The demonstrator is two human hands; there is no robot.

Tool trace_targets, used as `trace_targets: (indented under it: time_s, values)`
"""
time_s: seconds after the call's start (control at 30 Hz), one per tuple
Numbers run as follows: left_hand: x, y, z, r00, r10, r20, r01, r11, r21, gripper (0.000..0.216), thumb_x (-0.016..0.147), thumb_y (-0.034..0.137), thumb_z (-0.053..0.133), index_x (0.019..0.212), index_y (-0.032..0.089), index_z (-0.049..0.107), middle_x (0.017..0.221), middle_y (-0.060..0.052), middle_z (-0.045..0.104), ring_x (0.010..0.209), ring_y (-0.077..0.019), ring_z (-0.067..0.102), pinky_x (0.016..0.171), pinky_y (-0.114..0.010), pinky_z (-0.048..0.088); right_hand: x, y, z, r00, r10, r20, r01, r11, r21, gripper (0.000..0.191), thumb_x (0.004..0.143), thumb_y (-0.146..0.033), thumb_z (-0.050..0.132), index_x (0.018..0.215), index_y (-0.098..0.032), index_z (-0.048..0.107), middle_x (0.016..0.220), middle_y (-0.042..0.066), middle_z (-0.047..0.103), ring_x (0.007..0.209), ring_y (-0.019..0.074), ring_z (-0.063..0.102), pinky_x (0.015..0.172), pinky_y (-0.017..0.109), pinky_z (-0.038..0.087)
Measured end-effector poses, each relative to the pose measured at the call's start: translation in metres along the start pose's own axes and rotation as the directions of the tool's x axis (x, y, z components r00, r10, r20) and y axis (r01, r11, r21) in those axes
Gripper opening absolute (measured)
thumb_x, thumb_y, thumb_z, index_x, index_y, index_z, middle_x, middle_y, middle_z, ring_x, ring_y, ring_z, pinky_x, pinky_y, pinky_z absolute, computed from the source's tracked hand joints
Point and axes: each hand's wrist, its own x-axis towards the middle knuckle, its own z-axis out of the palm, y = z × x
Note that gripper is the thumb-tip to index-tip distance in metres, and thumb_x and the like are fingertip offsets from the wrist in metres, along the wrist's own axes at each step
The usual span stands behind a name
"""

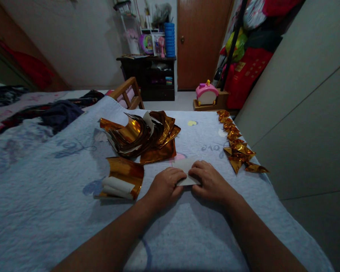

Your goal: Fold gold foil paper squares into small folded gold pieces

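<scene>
head view: left hand (167, 183) and right hand (209, 177) pinch one pale rectangular paper sheet (184, 164).
thumbs sit at its near edge, fingers curled over the top, fingertips almost meeting, seemingly to keep both sides level against the pale blue quilted cloth (198, 230) beneath. left of the sheet, apart from it, lies a curled bundle of gold foil-faced paper (127, 170); beyond the sheet to the left, a fanned stack of gold foil papers (134, 138), probably near for easy reach. well right of the sheet, pointed folded gold-foil pieces (239, 149) form a row, likely out of the hands' way.
</scene>
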Motion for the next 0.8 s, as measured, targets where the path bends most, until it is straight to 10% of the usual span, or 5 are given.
trace_targets:
  time_s: [0.47,0.8]
  values:
    - [0.007,0.003,0.0,0.969,-0.187,-0.16,0.17,0.979,-0.112,0.019,0.092,0.027,0.06,0.083,0.021,0.075,0.083,-0.006,0.074,0.079,-0.0217,0.065,0.077,-0.03,0.044,0.005,0.007,-0.004,0.964,0.251,-0.092,-0.199,0.903,0.381,0.022,0.093,-0.023,0.049,0.08,-0.022,0.067,0.073,0.002,0.067,0.07,0.0186,0.06,0.067,0.031,0.041]
    - [0.011,-0.001,0.01,0.959,-0.219,-0.179,0.232,0.971,0.057,0.018,0.084,0.017,0.068,0.102,0.019,0.064,0.099,-0.005,0.07,0.094,-0.0229,0.064,0.085,-0.034,0.048,0.01,0.013,0.015,0.928,0.303,-0.214,-0.257,0.941,0.218,0.014,0.083,-0.011,0.058,0.071,-0.018,0.059,0.083,0.003,0.059,0.077,0.0168,0.057,0.072,0.029,0.042]
